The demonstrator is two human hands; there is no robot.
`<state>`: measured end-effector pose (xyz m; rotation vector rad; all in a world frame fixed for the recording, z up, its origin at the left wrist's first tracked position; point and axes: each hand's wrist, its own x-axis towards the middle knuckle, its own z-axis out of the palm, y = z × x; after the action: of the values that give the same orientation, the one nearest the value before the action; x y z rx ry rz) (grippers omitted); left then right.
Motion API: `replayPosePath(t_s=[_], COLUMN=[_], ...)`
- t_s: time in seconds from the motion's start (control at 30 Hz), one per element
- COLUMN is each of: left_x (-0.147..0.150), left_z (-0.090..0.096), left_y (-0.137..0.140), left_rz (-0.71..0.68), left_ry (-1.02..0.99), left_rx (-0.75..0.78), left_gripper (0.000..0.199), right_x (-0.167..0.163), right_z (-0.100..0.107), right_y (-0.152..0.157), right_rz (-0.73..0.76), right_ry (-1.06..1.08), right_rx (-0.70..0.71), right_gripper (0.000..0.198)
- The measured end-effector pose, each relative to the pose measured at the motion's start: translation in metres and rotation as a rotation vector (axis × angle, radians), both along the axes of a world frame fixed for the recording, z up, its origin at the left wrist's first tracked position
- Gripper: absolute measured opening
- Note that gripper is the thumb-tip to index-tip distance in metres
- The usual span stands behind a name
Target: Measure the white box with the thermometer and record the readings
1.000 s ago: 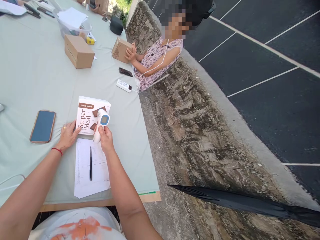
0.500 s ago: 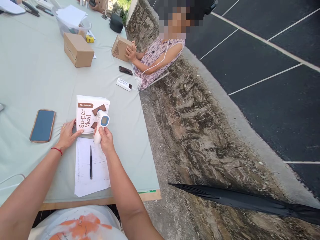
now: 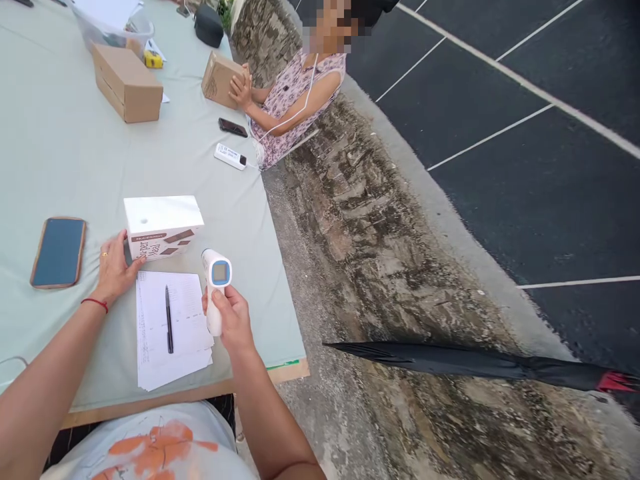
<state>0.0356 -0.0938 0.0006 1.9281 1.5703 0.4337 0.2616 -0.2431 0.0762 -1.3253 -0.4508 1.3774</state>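
Lower centre: right hand (image 3: 234,325) wrapped around thermometer (image 3: 216,288) handle, screen tilted up for reading. Left hand (image 3: 114,267), fingers spread, steadying white box (image 3: 163,227) upright on bench (image 3: 60,160), beside papers (image 3: 173,327).

Outdoor table beside a stone curb and a parking lot, in daylight.

A pale green cloth covers the table (image 3: 65,153); weathered stone paving (image 3: 380,253) runs alongside it, then dark asphalt (image 3: 525,167) with white lines. A closed black umbrella (image 3: 465,363) lies on the stone.
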Motion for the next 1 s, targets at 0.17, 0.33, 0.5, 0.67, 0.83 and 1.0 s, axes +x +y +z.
replayPosePath(t_s=[0.17, 0.33, 0.5, 0.67, 0.83, 1.0], left_x=[0.001, 0.001, -0.007, -0.024, -0.032, -0.029], left_z=[-0.001, 0.0, 0.009, 0.011, 0.003, 0.001], left_y=[0.002, 0.004, -0.008, -0.037, -0.054, -0.055], left_rz=[0.013, 0.047, 0.156, -0.101, -0.179, -0.233], left_ry=[-0.004, -0.043, -0.04, 0.047, 0.05, 0.097], left_rx=[0.01, -0.023, -0.072, 0.049, 0.165, 0.229], left_gripper=[0.074, 0.072, 0.055, 0.031, 0.039, 0.057], right_x=[0.005, 0.009, 0.015, 0.023, 0.018, -0.016], right_z=[0.003, -0.018, -0.065, -0.093, -0.081, -0.069], right_y=[-0.011, -0.012, -0.022, -0.039, -0.035, -0.016], right_rz=[-0.023, -0.003, 0.107, 0.268, 0.124, 0.419], right_ry=[0.006, -0.148, -0.736, -1.034, -1.261, -1.023], right_rx=[0.003, -0.038, -0.197, -0.301, -0.034, 0.246], right_gripper=[0.046, 0.044, 0.053, 0.048, 0.049, 0.022])
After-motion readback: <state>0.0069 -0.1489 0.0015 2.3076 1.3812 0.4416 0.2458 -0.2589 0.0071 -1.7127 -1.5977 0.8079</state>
